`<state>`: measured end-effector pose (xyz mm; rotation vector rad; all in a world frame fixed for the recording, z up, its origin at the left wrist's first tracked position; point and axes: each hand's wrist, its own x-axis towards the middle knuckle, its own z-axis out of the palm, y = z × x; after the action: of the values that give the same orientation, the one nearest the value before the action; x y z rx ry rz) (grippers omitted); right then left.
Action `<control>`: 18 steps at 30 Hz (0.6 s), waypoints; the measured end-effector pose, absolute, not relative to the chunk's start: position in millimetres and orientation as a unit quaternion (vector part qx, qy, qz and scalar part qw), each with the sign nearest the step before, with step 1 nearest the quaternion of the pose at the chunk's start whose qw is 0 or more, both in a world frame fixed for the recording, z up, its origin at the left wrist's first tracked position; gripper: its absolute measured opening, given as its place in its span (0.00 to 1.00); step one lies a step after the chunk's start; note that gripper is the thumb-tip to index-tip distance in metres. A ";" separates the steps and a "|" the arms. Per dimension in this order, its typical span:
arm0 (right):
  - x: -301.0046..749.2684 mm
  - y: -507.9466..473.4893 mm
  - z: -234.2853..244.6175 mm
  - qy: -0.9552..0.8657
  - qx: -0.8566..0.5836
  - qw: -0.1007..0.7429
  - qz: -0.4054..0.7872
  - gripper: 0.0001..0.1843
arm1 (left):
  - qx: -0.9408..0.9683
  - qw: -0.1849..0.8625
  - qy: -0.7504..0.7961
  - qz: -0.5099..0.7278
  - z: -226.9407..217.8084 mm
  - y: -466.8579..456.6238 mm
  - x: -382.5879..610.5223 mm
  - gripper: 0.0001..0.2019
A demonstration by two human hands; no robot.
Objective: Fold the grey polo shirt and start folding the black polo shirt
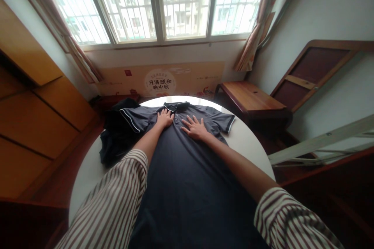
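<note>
A dark grey polo shirt (187, 171) with white-trimmed sleeves lies face up on a round white table (248, 140), collar toward the window. My left hand (164, 118) rests flat on its chest just left of the button placket, fingers spread. My right hand (195, 127) lies flat on the chest right of the placket, fingers apart. Both hands hold nothing. Striped sleeves cover my upper arms.
A pile of dark clothing (115, 136) sits on the table's left part. A low wooden side table (251, 99) stands at the right, with a wooden frame (318, 70) leaning on the wall. A wooden cabinet (35, 109) lines the left. A printed board (160, 81) stands below the window.
</note>
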<state>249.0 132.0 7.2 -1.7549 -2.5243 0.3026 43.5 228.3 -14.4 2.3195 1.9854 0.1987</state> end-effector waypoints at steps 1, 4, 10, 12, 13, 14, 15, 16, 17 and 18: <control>249.5 119.8 6.4 -0.825 -0.556 0.029 0.095 0.37 | 0.757 0.040 0.649 0.066 -14.5 228.1 43.5 0.31; 253.3 72.2 3.5 -0.849 -0.519 0.044 0.087 0.37 | 0.757 0.039 0.649 0.071 -14.2 227.4 43.5 0.30; 265.5 -47.8 6.6 -0.877 -0.464 0.070 0.102 0.38 | 0.755 0.026 0.648 0.101 -3.7 217.2 47.4 0.26; 271.6 -82.7 11.1 -0.885 -0.443 0.075 0.119 0.37 | 0.756 0.011 0.642 0.125 4.4 209.0 51.4 0.23; 275.6 -97.8 13.7 -0.889 -0.433 0.077 0.131 0.37 | 0.757 0.002 0.640 0.136 8.9 202.9 53.6 0.22; 280.3 -111.3 16.4 -0.892 -0.421 0.079 0.145 0.37 | 0.760 -0.007 0.633 0.146 13.6 194.6 55.5 0.20; 285.6 -123.6 18.9 -0.895 -0.409 0.081 0.160 0.37 | 0.769 -0.012 0.619 0.158 18.1 183.1 56.7 0.19; 291.3 -134.7 21.3 -0.898 -0.396 0.083 0.175 0.39 | 0.786 -0.008 0.594 0.171 22.3 167.6 56.8 0.18; 297.4 -144.9 23.5 -0.901 -0.384 0.083 0.187 0.41 | 0.810 0.006 0.556 0.183 26.1 147.5 55.3 0.16; 303.6 -154.5 25.3 -0.904 -0.372 0.082 0.195 0.43 | 0.840 0.029 0.506 0.194 29.5 122.2 52.0 0.14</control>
<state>303.6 -154.5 25.3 -1.1104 -2.7001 0.5831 52.0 122.2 29.5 2.5924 1.5601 0.5980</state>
